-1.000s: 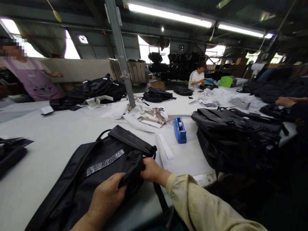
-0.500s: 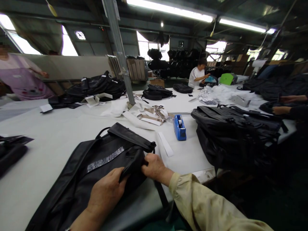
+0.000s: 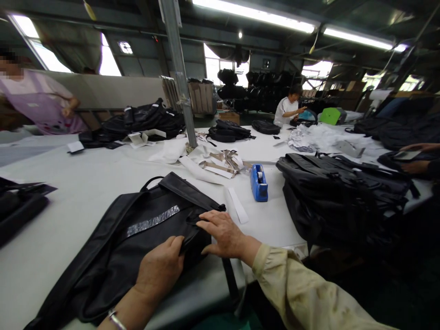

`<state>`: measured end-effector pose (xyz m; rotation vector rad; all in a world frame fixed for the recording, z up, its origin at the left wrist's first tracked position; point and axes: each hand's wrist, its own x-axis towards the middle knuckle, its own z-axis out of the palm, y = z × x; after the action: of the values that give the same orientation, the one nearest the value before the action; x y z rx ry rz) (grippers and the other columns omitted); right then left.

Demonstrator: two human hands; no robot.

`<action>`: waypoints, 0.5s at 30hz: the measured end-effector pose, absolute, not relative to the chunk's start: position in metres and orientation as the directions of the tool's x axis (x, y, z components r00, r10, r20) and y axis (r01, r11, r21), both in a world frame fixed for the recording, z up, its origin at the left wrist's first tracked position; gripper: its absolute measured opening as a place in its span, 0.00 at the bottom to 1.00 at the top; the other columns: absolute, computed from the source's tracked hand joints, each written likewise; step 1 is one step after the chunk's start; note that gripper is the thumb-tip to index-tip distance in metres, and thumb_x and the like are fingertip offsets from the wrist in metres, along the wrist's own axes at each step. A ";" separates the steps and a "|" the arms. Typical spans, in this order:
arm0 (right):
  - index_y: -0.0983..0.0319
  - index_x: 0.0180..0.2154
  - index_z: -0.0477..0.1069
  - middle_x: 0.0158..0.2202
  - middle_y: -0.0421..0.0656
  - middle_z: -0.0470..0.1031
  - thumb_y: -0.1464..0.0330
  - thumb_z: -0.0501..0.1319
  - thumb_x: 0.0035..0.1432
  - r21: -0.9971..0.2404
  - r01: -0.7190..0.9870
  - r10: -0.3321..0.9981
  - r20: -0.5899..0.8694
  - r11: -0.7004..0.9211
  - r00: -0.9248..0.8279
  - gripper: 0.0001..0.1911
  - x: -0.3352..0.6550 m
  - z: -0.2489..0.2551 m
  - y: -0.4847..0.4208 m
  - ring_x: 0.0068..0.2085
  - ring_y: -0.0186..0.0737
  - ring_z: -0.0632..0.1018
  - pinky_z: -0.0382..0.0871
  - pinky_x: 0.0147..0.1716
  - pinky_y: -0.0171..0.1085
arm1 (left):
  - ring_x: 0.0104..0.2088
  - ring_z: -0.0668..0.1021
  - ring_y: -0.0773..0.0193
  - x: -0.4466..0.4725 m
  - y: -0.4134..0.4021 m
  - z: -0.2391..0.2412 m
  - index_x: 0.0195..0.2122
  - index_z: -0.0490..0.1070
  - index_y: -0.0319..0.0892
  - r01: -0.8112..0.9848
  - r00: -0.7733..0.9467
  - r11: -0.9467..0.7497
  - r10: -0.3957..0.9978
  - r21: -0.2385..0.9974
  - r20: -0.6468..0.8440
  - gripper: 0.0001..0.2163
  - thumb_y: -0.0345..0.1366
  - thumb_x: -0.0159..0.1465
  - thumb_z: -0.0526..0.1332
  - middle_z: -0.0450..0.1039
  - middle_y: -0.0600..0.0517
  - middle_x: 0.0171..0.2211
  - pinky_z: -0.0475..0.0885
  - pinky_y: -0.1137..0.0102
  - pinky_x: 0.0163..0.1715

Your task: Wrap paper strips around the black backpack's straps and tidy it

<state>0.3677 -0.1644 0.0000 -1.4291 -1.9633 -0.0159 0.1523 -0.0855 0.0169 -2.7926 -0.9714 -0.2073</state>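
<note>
Black, smooth-faced backpack (image 3: pixel 113 252), seen in the head view, lies strap side up on a white-covered table (image 3: pixel 68 192), directly in front of the wearer. A shiny patterned strip (image 3: pixel 153 221) runs across its panel. The left hand (image 3: pixel 161 266) is closed, thumb and fingers pinching the bag's near edge. The right hand (image 3: pixel 225 233) is spread, thumb well apart from the fingers, over the corner beside it; whether its fingertips press on the fabric, I cannot tell. Beyond the right hand lies a white paper strip (image 3: pixel 237 205), and past that stands a blue tape dispenser (image 3: pixel 259 183). To the right is a stack of black backpacks (image 3: pixel 337 197). Handling this edge well probably calls for a steady left pinch while the right fingers smooth the corner gently, without tugging or creasing the shiny strip.
</note>
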 end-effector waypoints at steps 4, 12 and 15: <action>0.62 0.49 0.68 0.51 0.49 0.74 0.63 0.67 0.50 -0.247 0.896 0.871 0.428 0.369 -0.241 0.25 0.362 0.005 -0.136 0.55 0.51 0.69 0.58 0.55 0.47 | 0.33 0.80 0.54 0.147 -0.087 0.022 0.44 0.74 0.38 0.611 0.786 -0.781 0.576 -0.132 0.226 0.12 0.28 0.65 0.52 0.78 0.46 0.37 0.72 0.63 0.31; 0.61 0.38 0.68 0.38 0.44 0.74 0.67 0.61 0.52 -0.205 0.939 0.917 0.349 0.276 -0.193 0.09 0.348 0.008 -0.111 0.40 0.44 0.72 0.56 0.45 0.45 | 0.32 0.80 0.51 0.145 -0.086 0.030 0.43 0.74 0.38 0.598 0.801 -0.785 0.581 -0.162 0.144 0.12 0.28 0.66 0.51 0.76 0.46 0.34 0.72 0.60 0.31; 0.61 0.38 0.68 0.39 0.45 0.74 0.69 0.60 0.53 -0.199 0.937 0.929 0.297 0.287 -0.221 0.09 0.350 0.011 -0.113 0.40 0.43 0.72 0.56 0.44 0.45 | 0.33 0.80 0.51 0.148 -0.086 0.030 0.42 0.73 0.38 0.613 0.790 -0.780 0.607 -0.123 0.087 0.10 0.29 0.66 0.52 0.76 0.46 0.34 0.71 0.61 0.31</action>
<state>0.3503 -0.1128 0.0115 -1.6856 -2.2062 -0.0319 0.1484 -0.0861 0.0303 -2.8340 -0.9717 -0.0644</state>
